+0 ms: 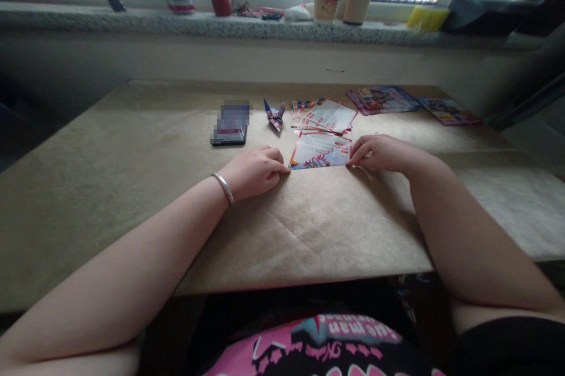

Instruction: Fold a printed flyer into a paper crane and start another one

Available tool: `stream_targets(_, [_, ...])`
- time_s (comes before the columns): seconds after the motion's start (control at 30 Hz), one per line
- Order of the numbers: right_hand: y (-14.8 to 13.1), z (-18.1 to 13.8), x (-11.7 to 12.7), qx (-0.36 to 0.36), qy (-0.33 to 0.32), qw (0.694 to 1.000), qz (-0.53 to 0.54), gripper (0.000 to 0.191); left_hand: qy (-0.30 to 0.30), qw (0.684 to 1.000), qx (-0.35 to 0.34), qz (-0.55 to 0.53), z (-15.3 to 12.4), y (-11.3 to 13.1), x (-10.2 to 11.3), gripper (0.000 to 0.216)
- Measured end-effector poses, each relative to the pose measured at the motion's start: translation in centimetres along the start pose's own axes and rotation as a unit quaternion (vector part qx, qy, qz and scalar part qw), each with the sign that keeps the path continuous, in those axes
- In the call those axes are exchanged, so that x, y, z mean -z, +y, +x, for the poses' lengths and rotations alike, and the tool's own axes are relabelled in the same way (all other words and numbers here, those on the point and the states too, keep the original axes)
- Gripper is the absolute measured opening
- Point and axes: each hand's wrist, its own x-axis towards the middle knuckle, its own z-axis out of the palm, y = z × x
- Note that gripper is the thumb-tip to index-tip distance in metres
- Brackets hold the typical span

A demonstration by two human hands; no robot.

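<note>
A printed paper sheet [314,149] with a red border lies on the table in front of me. Its lower right part is turned up in a fold, showing a blue, pictured side. My left hand [261,171], fingers curled together, pinches or presses the sheet's lower left corner. At the lower right corner, my right hand [374,152] grips the paper between thumb and fingertips. Just beyond it is a loose stack of similar printed sheets [333,115]. A folded paper crane [276,116] stands to the left of that stack.
A dark phone [231,124], partly pixelated, lies left of the crane. Colourful booklets [384,99] and another booklet [449,111] are at the back right of the table [110,188]. The stone windowsill [265,29] behind holds a can, a cup, a bottle and other items.
</note>
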Motion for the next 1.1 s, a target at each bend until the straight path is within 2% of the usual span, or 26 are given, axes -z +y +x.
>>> stream_targets(0.27, [0.1, -0.2, 0.3, 0.011, -0.004, 0.999, 0.034, 0.022, 0.011, 1.000, -0.014, -0.007, -0.1, -0.3, -0.2, 0.033])
stream_targets(0.53, [-0.3, -0.7, 0.6, -0.021, -0.002, 1.000, 0.014, 0.024, 0.076, 0.996, -0.041, -0.015, 0.0, -0.3, -0.8, 0.025])
stream_targets(0.6, [-0.7, -0.7, 0.5, -0.021, 0.039, 0.999, -0.003, 0.024, 0.085, 0.995, -0.050, -0.018, 0.1, -0.2, -1.0, 0.022])
stream_targets(0.67, [-1.3, -0.6, 0.3, -0.034, 0.109, 0.993, -0.021, 0.021, 0.090, 0.994, -0.057, -0.027, 0.2, -0.1, -1.1, 0.020])
stream_targets(0.8, [-2.8, -0.1, -0.1, -0.078, 0.239, 0.965, -0.074, 0.015, 0.100, 0.992, -0.064, -0.044, 0.5, 0.0, -1.4, 0.021])
stream_targets(0.9, [-4.1, 0.2, -0.7, -0.042, 0.280, 0.957, -0.059, 0.017, 0.098, 0.992, -0.066, -0.042, 0.6, 0.0, -1.4, 0.021])
stream_targets(1.1, [-7.2, 1.4, -3.0, 0.112, 0.169, 0.976, -0.084, 0.026, 0.075, 0.997, -0.027, -0.014, 0.9, 0.5, -1.4, 0.020])
